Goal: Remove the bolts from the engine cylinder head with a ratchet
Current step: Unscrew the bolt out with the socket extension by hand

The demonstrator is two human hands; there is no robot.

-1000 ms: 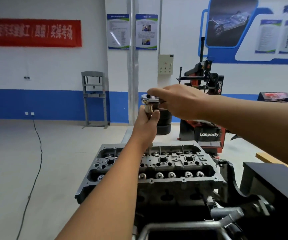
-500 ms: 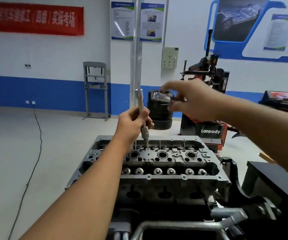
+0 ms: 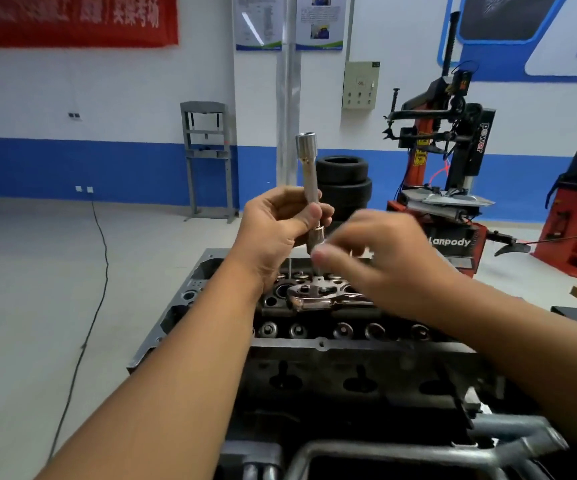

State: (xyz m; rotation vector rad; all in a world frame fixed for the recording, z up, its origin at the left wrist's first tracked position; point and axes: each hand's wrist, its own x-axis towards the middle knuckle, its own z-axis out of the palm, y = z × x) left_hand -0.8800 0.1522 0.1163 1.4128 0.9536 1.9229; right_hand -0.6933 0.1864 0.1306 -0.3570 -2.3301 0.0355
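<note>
Left hand (image 3: 273, 233) grips upright extension (image 3: 309, 188). Right hand (image 3: 377, 251) blurred, grip unclear, at its 3 o'clock. Ratchet (image 3: 318, 296) lies on head (image 3: 314, 327).

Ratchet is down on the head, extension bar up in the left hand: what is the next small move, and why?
Probably pull the bolt out of the socket. The left hand holds the extension bar upright, the ratchet lies on the cylinder head, and the blurred right hand reaches its lower end.

"Lanpody" and "power" on the red-and-black tyre changer (image 3: 453, 188); red banner (image 3: 72, 19) lettering blurred.
</note>
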